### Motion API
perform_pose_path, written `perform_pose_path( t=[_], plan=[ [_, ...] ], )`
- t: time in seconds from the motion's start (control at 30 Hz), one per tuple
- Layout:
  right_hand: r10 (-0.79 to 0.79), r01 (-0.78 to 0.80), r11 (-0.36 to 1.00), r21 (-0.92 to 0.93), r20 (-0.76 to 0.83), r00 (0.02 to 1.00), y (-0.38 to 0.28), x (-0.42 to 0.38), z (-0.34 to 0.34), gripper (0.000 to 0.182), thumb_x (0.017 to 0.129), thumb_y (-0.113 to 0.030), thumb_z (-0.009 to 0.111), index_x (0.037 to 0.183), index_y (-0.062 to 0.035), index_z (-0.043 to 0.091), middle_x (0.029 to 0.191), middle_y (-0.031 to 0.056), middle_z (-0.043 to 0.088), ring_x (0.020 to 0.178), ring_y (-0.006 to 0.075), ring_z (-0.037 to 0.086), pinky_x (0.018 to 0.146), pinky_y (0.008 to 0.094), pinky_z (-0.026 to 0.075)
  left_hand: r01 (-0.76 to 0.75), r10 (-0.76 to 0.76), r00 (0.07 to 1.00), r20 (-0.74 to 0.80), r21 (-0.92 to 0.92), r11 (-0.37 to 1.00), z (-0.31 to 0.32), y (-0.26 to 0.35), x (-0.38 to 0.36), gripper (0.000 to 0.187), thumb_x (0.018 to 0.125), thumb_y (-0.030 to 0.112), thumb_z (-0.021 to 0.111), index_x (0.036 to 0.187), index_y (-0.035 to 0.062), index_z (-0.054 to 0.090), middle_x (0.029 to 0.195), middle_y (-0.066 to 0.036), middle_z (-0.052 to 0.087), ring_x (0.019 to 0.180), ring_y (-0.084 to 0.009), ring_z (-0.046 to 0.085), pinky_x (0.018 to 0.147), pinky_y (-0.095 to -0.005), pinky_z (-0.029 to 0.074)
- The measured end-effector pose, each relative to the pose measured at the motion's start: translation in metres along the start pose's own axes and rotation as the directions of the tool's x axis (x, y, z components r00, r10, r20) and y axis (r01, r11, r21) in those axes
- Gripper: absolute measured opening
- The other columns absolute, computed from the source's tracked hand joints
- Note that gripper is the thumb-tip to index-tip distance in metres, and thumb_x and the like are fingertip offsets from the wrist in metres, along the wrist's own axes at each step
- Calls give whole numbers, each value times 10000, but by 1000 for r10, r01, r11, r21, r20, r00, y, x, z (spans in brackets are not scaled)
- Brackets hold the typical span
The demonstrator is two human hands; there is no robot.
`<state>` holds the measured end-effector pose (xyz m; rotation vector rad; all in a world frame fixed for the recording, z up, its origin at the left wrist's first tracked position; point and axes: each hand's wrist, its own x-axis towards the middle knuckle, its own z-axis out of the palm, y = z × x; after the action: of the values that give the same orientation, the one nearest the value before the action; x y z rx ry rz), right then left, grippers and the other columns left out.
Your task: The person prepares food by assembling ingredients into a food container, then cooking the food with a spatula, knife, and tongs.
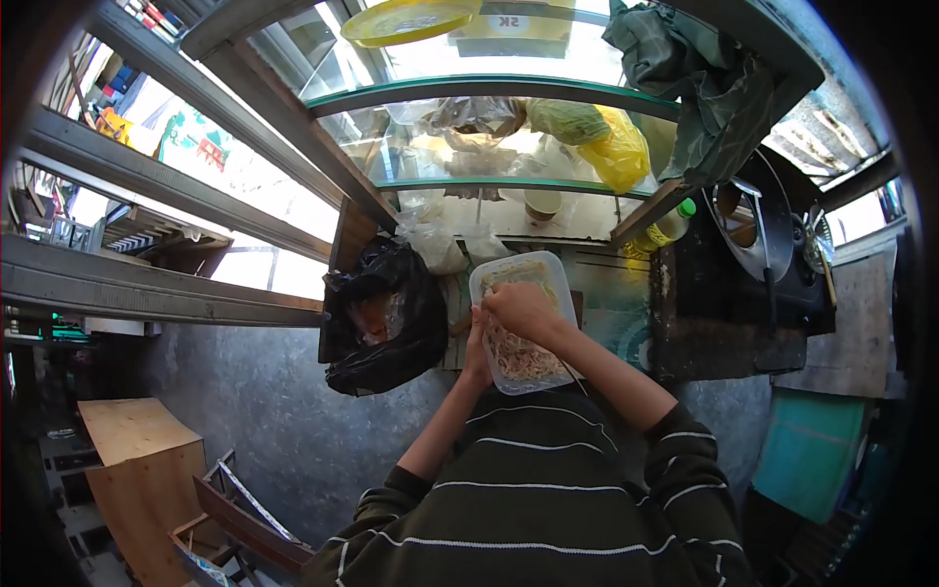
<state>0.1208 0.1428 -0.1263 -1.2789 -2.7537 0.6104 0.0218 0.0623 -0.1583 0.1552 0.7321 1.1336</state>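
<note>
A white plastic tub (pixel 559 274) stands in front of my body on the counter. In its near half lies pale, shredded food (pixel 523 360) that looks like shredded meat, and paler stuff covers the far end. My right hand (pixel 523 311) is over the tub, its fingers pinched together at the left rim. My left hand (pixel 476 350) is upright along the tub's left side, fingertips closed up against those of my right hand. Whatever sits between the fingertips is hidden.
Left of the tub is a black plastic bag (pixel 391 338) with its mouth spread. Behind stands a glass-shelved cabinet (pixel 489 186) with bags and a paper cup (pixel 543 203). To the right are a yellow bottle (pixel 665 230) and a dark stove (pixel 743 303) with a pot (pixel 748 230).
</note>
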Motion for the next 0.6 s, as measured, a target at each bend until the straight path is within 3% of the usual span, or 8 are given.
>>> perform_pose_path(
  t=[0.07, 0.17, 0.37, 0.5, 0.57, 0.6],
  plan=[
    [-49, 49, 999, -15, 13, 999, -4, 0, -1, 173, 773, -174, 518, 771, -62, 649, 745, 126, 591, 687, 322, 617, 604, 426, 490, 28, -28, 1000, 8, -20, 999, -4, 2, -5, 670, 861, 587, 341, 1319, 98, 313, 1257, -93, 448, 1122, -246, 480, 927, -396, 415],
    [-157, 157, 988, -6, -63, 986, -9, 3, -8, 127, 734, -141, 533, 736, -53, 626, 754, 133, 598, 687, 316, 625, 582, 416, 496, -45, 45, 998, -50, 4, 999, -3, 4, -12, 664, 862, 584, 340, 1312, 97, 323, 1249, -93, 457, 1113, -247, 488, 927, -398, 417],
    [-157, 168, 978, 119, -102, 982, -24, 13, -20, 102, 733, -115, 532, 749, -46, 605, 760, 134, 588, 699, 323, 618, 602, 404, 499, -24, 18, 999, -42, -157, 987, -18, 7, -21, 651, 866, 580, 340, 1303, 96, 341, 1232, -88, 473, 1111, -240, 491, 927, -393, 417],
    [-281, 281, 959, -40, -7, 960, -24, 28, 7, 119, 728, -145, 549, 756, -73, 639, 769, 120, 590, 685, 310, 617, 595, 406, 494, -48, 44, 999, -32, -143, 989, -30, 3, -19, 658, 863, 584, 342, 1301, 93, 342, 1221, -88, 482, 1103, -241, 497, 924, -392, 419],
    [-337, 338, 937, -86, 30, 941, -22, 32, 16, 146, 740, -192, 551, 763, -96, 658, 761, 107, 590, 667, 307, 613, 583, 409, 485, -73, 69, 995, -67, -68, 995, -33, 3, -20, 735, 832, 636, 321, 1330, 96, 298, 1275, -136, 429, 1150, -302, 454, 939, -479, 387],
    [-344, 347, 935, -79, 49, 938, -22, 31, 14, 145, 737, -190, 553, 760, -96, 660, 759, 112, 591, 672, 308, 615, 585, 406, 489, -80, 74, 995, -72, -72, 994, -35, 3, -21, 735, 832, 636, 321, 1330, 96, 298, 1275, -136, 429, 1150, -302, 454, 939, -479, 387]
  ],
)
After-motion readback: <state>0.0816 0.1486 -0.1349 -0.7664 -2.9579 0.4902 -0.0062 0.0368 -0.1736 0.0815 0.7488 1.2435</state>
